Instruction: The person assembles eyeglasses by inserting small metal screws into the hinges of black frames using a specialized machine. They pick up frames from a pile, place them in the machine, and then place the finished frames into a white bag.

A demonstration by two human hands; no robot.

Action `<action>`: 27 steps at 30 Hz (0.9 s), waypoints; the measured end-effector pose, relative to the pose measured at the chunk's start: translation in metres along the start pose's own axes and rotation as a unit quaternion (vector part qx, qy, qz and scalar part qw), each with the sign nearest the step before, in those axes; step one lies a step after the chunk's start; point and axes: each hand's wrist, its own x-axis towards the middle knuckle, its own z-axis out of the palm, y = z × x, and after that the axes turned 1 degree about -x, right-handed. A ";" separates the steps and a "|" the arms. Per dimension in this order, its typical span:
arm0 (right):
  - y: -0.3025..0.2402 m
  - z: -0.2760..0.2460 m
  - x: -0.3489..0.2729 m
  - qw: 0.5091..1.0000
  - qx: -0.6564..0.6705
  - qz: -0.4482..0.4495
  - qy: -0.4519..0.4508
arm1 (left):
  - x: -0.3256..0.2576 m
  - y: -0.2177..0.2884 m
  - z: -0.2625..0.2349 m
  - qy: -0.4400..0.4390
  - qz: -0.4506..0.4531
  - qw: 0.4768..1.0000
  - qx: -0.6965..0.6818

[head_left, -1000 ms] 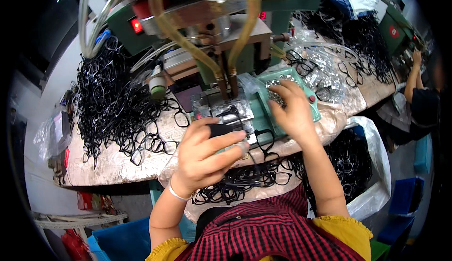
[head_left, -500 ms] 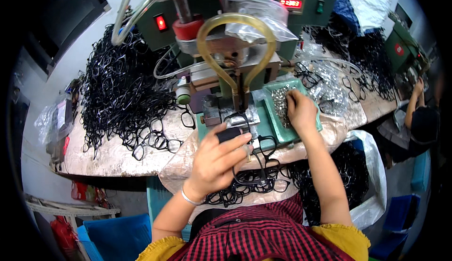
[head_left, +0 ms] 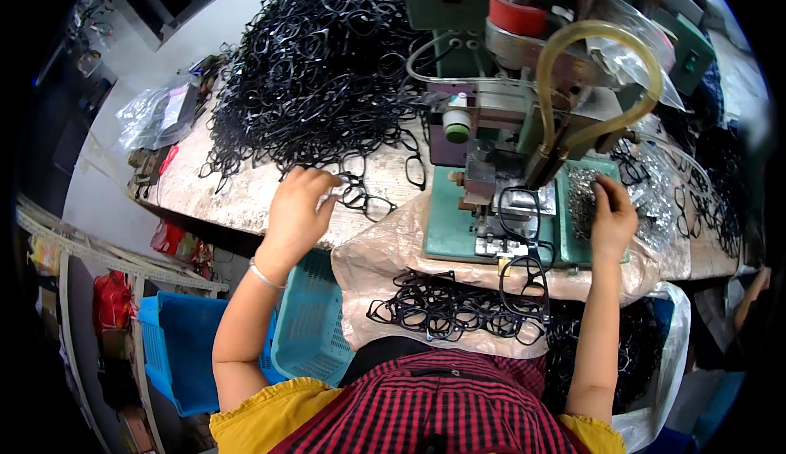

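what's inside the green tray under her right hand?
The green tray holds a heap of small shiny metal parts. The right hand picks at them and covers part of the heap; the tray floor beneath is hidden.

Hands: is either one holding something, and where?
Left hand pinches a black glasses frame by its rim. Right hand fingers small metal parts; hold unclear.

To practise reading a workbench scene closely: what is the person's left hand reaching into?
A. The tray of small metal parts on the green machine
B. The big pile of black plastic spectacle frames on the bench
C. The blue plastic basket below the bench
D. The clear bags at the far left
B: the left hand has its fingers at the edge of the big pile of black plastic spectacle frames, while the right hand is at the tray of small metal parts.
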 end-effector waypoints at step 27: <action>-0.110 0.041 -0.030 0.967 0.245 -0.030 -0.059 | 0.013 0.053 0.094 0.272 -0.106 0.846 -0.446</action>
